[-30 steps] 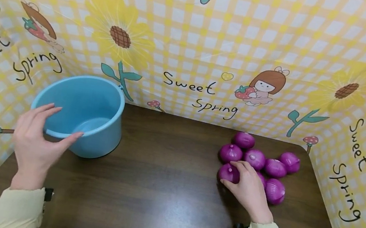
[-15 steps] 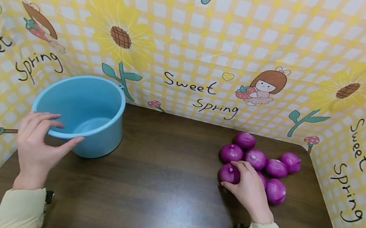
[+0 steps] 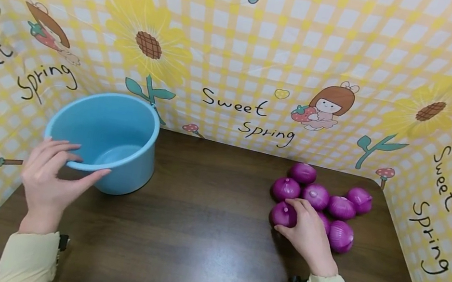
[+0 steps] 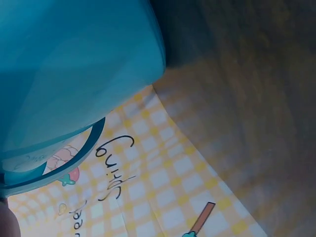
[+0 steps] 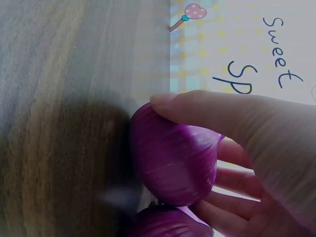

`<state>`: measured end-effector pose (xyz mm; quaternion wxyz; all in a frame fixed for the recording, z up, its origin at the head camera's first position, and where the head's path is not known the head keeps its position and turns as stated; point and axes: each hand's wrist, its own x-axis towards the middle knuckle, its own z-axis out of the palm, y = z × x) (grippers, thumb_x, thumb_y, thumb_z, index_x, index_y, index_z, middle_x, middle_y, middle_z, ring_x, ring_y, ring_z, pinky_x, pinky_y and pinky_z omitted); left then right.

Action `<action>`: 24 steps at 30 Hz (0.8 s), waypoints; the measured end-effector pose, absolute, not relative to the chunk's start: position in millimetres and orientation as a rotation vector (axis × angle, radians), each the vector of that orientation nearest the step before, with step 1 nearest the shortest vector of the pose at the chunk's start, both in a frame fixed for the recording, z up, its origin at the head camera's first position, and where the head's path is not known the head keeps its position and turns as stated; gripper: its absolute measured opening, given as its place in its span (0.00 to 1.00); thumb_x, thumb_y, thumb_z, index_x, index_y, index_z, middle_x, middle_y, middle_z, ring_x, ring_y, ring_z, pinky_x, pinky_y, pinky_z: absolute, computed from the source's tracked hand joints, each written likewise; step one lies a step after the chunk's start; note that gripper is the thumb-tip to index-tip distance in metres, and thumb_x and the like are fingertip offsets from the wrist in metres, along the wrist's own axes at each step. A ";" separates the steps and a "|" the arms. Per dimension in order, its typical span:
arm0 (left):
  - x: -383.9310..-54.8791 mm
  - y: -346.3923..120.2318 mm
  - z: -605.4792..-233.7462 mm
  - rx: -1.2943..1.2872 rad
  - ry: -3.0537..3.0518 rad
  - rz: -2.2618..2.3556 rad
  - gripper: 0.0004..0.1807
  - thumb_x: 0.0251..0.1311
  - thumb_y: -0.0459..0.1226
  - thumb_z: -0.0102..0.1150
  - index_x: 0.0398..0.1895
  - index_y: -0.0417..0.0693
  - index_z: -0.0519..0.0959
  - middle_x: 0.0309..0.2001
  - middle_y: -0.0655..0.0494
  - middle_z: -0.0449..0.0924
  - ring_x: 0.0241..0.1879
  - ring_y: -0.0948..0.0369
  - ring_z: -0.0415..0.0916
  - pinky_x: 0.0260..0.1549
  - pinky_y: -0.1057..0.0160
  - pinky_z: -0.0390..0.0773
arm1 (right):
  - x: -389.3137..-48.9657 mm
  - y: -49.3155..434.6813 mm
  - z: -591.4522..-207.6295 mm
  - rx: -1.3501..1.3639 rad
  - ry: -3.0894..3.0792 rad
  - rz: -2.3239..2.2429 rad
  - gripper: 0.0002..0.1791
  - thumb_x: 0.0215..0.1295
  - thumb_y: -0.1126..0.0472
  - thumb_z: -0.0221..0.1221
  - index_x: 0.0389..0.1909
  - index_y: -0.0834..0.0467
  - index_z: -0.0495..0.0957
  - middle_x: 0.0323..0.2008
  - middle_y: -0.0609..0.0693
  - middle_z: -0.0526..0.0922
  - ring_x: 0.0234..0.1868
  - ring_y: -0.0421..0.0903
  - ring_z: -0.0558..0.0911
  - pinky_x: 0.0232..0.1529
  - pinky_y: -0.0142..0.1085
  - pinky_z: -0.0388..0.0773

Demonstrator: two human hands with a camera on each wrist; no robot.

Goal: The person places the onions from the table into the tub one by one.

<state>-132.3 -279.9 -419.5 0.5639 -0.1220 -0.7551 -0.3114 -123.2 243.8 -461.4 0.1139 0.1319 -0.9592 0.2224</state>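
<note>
A light blue bucket (image 3: 128, 177) stands upright at the left of the table. My left hand (image 3: 49, 178) pinches its near rim, fingers over the inside and thumb along the outside. The left wrist view shows the bucket's wall (image 4: 79, 64) up close, with only a sliver of the hand at the edge. At the right, my right hand (image 3: 309, 231) grips a purple onion (image 3: 282, 215) at the front left of a group. In the right wrist view the thumb lies over this onion (image 5: 173, 153), and the other fingers reach behind it.
Several more purple onions (image 3: 316, 197) lie close together behind and beside the right hand. The brown wooden table (image 3: 199, 205) is bounded at the back and sides by a yellow checked cloth (image 3: 230, 54).
The bucket has shifted slightly to the right, and my left hand has moved with it, its fingers further over the rim. My right hand and the onions look unchanged.
</note>
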 end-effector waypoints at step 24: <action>-148.8 -248.5 -430.0 -0.474 -1.794 -0.763 0.41 0.41 0.68 0.75 0.16 0.35 0.77 0.33 0.38 0.85 0.38 0.38 0.79 0.61 0.39 0.73 | -123.3 242.1 -461.6 0.376 -2.842 0.648 0.39 0.42 0.59 0.83 0.57 0.64 0.80 0.53 0.58 0.80 0.53 0.57 0.81 0.56 0.53 0.79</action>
